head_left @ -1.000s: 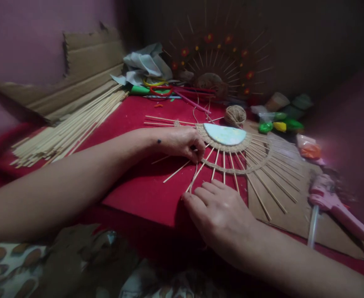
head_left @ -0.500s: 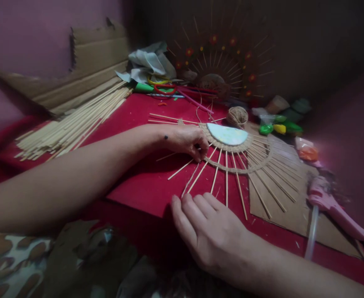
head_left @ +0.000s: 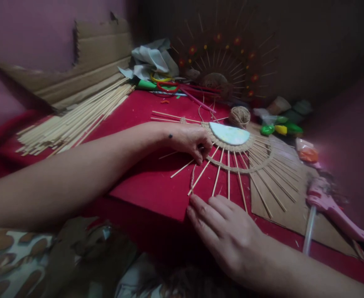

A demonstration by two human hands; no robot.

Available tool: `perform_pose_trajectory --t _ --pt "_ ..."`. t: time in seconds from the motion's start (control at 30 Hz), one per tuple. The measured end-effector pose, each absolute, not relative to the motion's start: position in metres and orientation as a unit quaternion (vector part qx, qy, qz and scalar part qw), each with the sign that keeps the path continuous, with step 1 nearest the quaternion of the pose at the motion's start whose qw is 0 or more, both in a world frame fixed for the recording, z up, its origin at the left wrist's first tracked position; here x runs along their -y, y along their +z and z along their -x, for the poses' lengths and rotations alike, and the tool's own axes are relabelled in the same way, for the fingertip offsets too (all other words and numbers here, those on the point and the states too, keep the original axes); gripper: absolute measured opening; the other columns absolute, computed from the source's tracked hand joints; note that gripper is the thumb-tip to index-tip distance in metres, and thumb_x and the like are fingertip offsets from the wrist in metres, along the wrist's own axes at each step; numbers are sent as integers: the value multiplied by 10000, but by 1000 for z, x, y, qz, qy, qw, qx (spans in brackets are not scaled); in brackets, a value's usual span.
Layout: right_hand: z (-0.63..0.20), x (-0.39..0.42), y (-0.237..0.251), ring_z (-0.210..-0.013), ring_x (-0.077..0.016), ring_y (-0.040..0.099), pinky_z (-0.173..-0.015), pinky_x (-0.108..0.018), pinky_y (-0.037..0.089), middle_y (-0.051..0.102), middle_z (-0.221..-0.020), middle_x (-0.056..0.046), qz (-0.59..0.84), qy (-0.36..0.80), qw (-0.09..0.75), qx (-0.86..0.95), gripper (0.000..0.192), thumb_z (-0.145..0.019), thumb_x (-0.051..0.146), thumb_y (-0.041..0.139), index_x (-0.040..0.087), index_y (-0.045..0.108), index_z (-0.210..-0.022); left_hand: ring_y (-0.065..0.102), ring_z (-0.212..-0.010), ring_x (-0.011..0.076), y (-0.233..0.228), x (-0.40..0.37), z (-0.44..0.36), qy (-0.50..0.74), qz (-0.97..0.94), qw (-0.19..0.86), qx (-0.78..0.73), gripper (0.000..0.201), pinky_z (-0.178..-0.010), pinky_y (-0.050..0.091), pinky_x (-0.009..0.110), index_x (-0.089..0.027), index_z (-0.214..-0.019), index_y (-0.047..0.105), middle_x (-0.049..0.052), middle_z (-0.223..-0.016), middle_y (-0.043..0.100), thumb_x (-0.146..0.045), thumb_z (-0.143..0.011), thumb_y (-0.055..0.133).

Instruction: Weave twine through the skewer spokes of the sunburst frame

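A half-round stick frame with twine woven between its thin sticks (head_left: 229, 182) lies on the red table, a pale blue half-disc (head_left: 229, 133) at its centre. My left hand (head_left: 196, 140) is closed at the left end of the outer woven twine band (head_left: 237, 170), pinching there; its fingertips hide the exact spot. From that pinch a loose length of twine (head_left: 193, 177) runs down toward me to my right hand (head_left: 222, 227). The right fingers are closed on its lower end near the table's front edge. Behind the half-disc rests a ball of twine (head_left: 240, 116).
Many loose sticks (head_left: 76, 116) lie at the left beside torn cardboard (head_left: 104, 45). A pink glue gun (head_left: 333, 211) is at the right, by a cardboard sheet (head_left: 271, 198) under the frame. Red-handled scissors (head_left: 168, 87) and a flower-trimmed stick piece (head_left: 219, 62) are at the back.
My right hand has moved slightly right, and the twine between my hands now hangs more upright. My left hand stays at the band's end. The whole view has shifted a little.
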State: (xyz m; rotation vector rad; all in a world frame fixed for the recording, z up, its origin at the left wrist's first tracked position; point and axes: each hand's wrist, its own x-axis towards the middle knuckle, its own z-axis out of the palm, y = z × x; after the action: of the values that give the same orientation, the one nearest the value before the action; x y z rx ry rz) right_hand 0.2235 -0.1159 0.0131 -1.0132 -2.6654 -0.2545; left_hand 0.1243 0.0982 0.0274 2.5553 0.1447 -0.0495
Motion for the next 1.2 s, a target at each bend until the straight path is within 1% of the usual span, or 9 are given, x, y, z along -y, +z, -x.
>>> perform_pose_trajectory --t 0.2,0.3,0.37,0.47,0.57,0.7,0.83,1.03,1.2 --pt "-236 106 24 -721 -148 594 -697 -298 478 717 -921 -80 426 109 269 857 255 -879 53 427 128 645 -988 489 -609 84 25 -102 -123 -16 -959 283 -26 25 -553 320 192 -156 -766 690 -14 -691 637 -166 -743 691" --pt "-244 91 29 -801 -152 611 -732 -286 489 693 -881 -66 490 81 279 822 234 -888 62 448 157 641 -979 482 -604 87 23 -104 -123 -11 -958 284 -21 34 -547 318 194 -155 -745 667 -21 -664 606 -181 -740 687" --pt "-246 81 29 -862 -176 608 -747 -302 495 679 -936 -88 512 28 239 825 211 -886 74 466 155 655 -932 484 -606 87 24 -103 -123 -11 -957 289 -26 42 -548 322 192 -154 -732 649 -25 -657 595 -178 -735 683" --pt "-244 67 27 -871 -209 582 -726 -328 494 651 -973 -123 497 -29 118 859 188 -891 104 475 127 661 -872 498 -618 83 27 -100 -123 -13 -955 293 -40 36 -570 337 185 -153 -710 635 -30 -662 594 -145 -732 663" --pt "-241 57 29 -796 -212 546 -701 -350 480 623 -887 -112 398 -76 2 914 237 -926 124 409 121 638 -864 513 -628 81 30 -97 -123 -15 -955 294 -47 39 -586 349 179 -149 -704 634 -35 -654 598 -118 -723 648" --pt "-244 48 34 -732 -202 512 -710 -370 463 593 -838 -98 293 -87 -79 949 294 -944 101 309 121 599 -902 526 -645 79 31 -96 -123 -17 -958 282 -48 37 -588 353 166 -152 -756 659 -39 -670 623 -137 -722 663" --pt "-252 45 35 -754 -188 499 -715 -349 443 580 -895 -103 293 -73 -87 949 290 -954 108 289 127 577 -973 533 -654 77 30 -97 -124 -20 -961 271 -47 55 -598 359 164 -145 -772 675 -29 -694 637 -131 -719 673" --pt "-257 43 34 -730 -181 474 -669 -333 403 565 -905 -93 263 -70 -42 961 299 -962 165 323 154 569 -1131 527 -670 89 28 -99 -125 -16 -958 283 -39 49 -629 354 193 -161 -773 685 -18 -731 671 -154 -729 666" --pt "-248 51 31 -659 -152 442 -634 -320 368 554 -866 -65 271 -61 -27 960 277 -959 176 331 156 584 -1071 529 -678 98 29 -98 -124 -19 -957 286 -45 63 -625 357 201 -162 -789 705 -6 -731 658 -182 -735 682"
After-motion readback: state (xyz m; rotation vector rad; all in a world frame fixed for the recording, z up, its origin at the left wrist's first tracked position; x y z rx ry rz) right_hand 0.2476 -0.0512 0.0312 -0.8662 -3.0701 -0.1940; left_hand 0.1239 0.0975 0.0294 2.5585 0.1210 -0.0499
